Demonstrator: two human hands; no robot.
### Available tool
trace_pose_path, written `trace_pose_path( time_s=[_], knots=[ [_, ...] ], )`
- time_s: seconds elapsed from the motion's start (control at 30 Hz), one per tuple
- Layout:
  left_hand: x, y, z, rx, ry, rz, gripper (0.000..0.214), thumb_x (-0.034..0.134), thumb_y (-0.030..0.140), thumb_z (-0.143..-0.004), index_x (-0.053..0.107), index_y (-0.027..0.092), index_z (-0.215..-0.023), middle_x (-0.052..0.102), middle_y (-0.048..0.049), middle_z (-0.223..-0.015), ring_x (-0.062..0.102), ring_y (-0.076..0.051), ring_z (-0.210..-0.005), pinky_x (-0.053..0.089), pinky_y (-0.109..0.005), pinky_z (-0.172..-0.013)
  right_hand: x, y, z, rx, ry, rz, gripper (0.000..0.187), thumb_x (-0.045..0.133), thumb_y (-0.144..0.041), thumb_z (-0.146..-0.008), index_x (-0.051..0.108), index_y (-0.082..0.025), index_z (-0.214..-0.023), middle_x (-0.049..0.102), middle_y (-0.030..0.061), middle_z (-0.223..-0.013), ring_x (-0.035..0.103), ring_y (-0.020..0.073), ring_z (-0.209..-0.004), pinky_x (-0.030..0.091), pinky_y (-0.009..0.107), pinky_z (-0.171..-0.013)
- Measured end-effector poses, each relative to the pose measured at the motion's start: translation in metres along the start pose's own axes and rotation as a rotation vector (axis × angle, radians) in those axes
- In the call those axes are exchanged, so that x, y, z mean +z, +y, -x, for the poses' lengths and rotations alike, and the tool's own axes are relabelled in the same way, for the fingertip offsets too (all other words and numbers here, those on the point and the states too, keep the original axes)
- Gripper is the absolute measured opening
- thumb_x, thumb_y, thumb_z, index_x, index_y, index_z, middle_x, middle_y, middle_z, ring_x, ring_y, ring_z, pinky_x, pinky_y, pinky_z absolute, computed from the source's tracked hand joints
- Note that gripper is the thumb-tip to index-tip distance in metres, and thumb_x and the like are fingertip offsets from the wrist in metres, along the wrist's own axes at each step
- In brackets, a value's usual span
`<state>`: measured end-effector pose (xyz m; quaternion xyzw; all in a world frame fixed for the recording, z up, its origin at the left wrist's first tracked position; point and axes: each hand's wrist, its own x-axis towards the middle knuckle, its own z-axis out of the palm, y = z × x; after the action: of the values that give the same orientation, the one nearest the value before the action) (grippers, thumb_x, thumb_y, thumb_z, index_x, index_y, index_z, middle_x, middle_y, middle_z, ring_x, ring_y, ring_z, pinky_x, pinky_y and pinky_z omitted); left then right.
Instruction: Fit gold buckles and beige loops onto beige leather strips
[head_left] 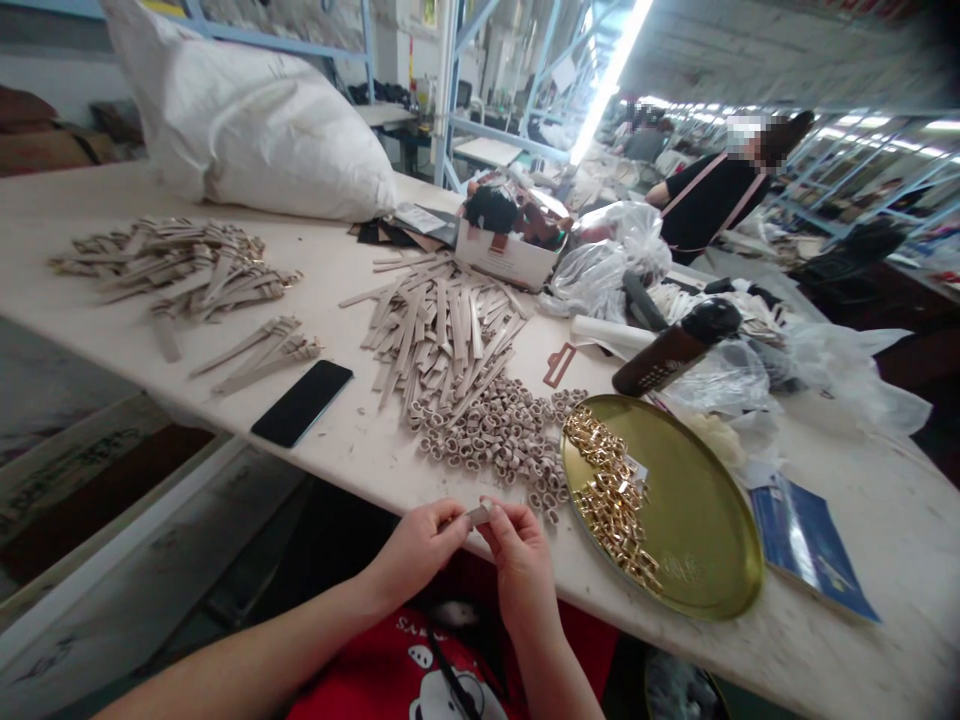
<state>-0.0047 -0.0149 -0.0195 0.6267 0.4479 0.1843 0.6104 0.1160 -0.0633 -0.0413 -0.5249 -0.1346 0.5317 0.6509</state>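
My left hand (pixel 421 548) and my right hand (pixel 523 562) meet at the table's front edge. Both are closed in a pinch on a grey-beige strap (pixel 478 514), of which only a short piece shows between the fingers. Just beyond them lies a heap of small beige strap loops (pixel 510 435). Behind the loops is a pile of loose flat straps (pixel 442 325). Gold-coloured buckles (pixel 616 500) cover the left side of a round gold tray (pixel 701 510), right of my right hand.
A black phone (pixel 303 402) lies left of the straps, near bundled straps with buckles (pixel 195 265). A white sack (pixel 255 130), filled box (pixel 502 255), brown bottle (pixel 675 348) and blue booklet (pixel 814 545) surround the work. A person (pixel 709 200) is beyond the table.
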Motion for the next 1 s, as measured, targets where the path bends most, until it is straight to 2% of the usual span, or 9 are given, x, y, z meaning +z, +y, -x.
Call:
trace_pose_path(
  time_s=[0.17, 0.27, 0.33, 0.43, 0.53, 0.63, 0.73, 0.87, 1.0],
  knots=[
    [0.003, 0.004, 0.007, -0.005, -0.012, 0.028, 0.031, 0.042, 0.042, -0.082, 0.048, 0.017, -0.065, 0.037, 0.008, -0.046, 0.034, -0.008, -0.044, 0.027, -0.019, -0.045, -0.002, 0.005, 0.008, -0.034, -0.021, 0.001, 0.019, 0.071, -0.031, -0.066, 0.058, -0.018, -0.07, 0.065, -0.001, -0.079, 0.059, 0.0122, -0.076, 0.045, 0.028, -0.078],
    [0.002, 0.009, 0.011, 0.046, -0.021, -0.042, 0.031, 0.04, 0.041, -0.083, 0.051, 0.016, -0.067, 0.04, 0.0069, -0.048, 0.037, -0.009, -0.047, 0.03, -0.02, -0.048, -0.005, 0.004, 0.012, 0.007, -0.06, -0.042, 0.024, 0.072, -0.031, -0.065, 0.059, -0.021, -0.082, 0.064, -0.0029, -0.075, 0.059, 0.0122, -0.072, 0.046, 0.028, -0.075],
    [0.001, 0.011, 0.013, 0.069, -0.055, -0.106, 0.03, 0.04, 0.04, -0.083, 0.052, 0.016, -0.068, 0.043, 0.006, -0.051, 0.039, -0.009, -0.05, 0.03, -0.02, -0.048, -0.009, 0.001, 0.014, 0.043, -0.094, -0.005, 0.03, 0.071, -0.033, -0.064, 0.06, -0.022, -0.09, 0.064, -0.0022, -0.078, 0.058, 0.0125, -0.072, 0.046, 0.028, -0.073],
    [-0.001, 0.009, 0.014, 0.072, -0.111, -0.165, 0.029, 0.041, 0.04, -0.082, 0.053, 0.015, -0.071, 0.046, 0.0049, -0.054, 0.041, -0.009, -0.051, 0.03, -0.019, -0.048, -0.014, -0.004, 0.019, 0.046, -0.155, 0.126, 0.025, 0.068, -0.036, -0.068, 0.063, -0.019, -0.085, 0.063, -0.0008, -0.076, 0.055, 0.0119, -0.069, 0.044, 0.025, -0.069],
    [-0.001, 0.007, 0.014, 0.051, -0.121, -0.139, 0.027, 0.043, 0.039, -0.082, 0.053, 0.014, -0.084, 0.049, 0.0043, -0.057, 0.043, -0.009, -0.051, 0.031, -0.02, -0.048, -0.017, -0.006, 0.021, 0.03, -0.191, 0.19, 0.022, 0.065, -0.037, -0.071, 0.064, -0.017, -0.08, 0.061, -0.0009, -0.07, 0.052, 0.0112, -0.065, 0.042, 0.024, -0.065],
    [-0.003, 0.007, 0.014, 0.027, -0.161, -0.067, 0.033, 0.049, 0.031, -0.078, 0.043, 0.014, -0.105, 0.052, 0.0044, -0.064, 0.046, -0.01, -0.054, 0.034, -0.019, -0.05, -0.018, -0.004, 0.019, 0.055, -0.164, 0.14, 0.023, 0.065, -0.038, -0.071, 0.064, -0.017, -0.08, 0.06, -0.0009, -0.069, 0.051, 0.0111, -0.062, 0.041, 0.024, -0.062],
    [-0.004, 0.009, 0.013, 0.058, -0.2, -0.047, 0.032, 0.044, 0.021, -0.078, 0.039, 0.015, -0.109, 0.053, 0.0045, -0.065, 0.049, -0.01, -0.058, 0.036, -0.02, -0.055, -0.015, -0.002, 0.018, 0.077, -0.141, 0.098, 0.022, 0.066, -0.038, -0.07, 0.064, -0.018, -0.079, 0.059, -0.0021, -0.065, 0.049, 0.0105, -0.059, 0.04, 0.023, -0.06],
    [-0.002, 0.004, 0.007, 0.089, -0.109, -0.079, 0.024, 0.04, 0.02, -0.08, 0.042, 0.016, -0.104, 0.056, 0.0033, -0.067, 0.052, -0.011, -0.064, 0.039, -0.021, -0.062, -0.008, -0.001, 0.022, 0.046, -0.212, 0.135, 0.02, 0.063, -0.037, -0.073, 0.064, -0.019, -0.081, 0.06, -0.0013, -0.069, 0.052, 0.0127, -0.067, 0.041, 0.025, -0.069],
    [-0.002, 0.0, 0.002, 0.055, -0.073, -0.14, 0.024, 0.042, 0.022, -0.08, 0.042, 0.017, -0.103, 0.057, 0.0033, -0.067, 0.052, -0.012, -0.062, 0.038, -0.022, -0.059, -0.012, 0.001, 0.024, -0.031, -0.144, 0.179, 0.03, 0.055, -0.046, -0.078, 0.064, -0.018, -0.077, 0.062, 0.0012, -0.073, 0.053, 0.0141, -0.07, 0.041, 0.026, -0.069]
  ],
)
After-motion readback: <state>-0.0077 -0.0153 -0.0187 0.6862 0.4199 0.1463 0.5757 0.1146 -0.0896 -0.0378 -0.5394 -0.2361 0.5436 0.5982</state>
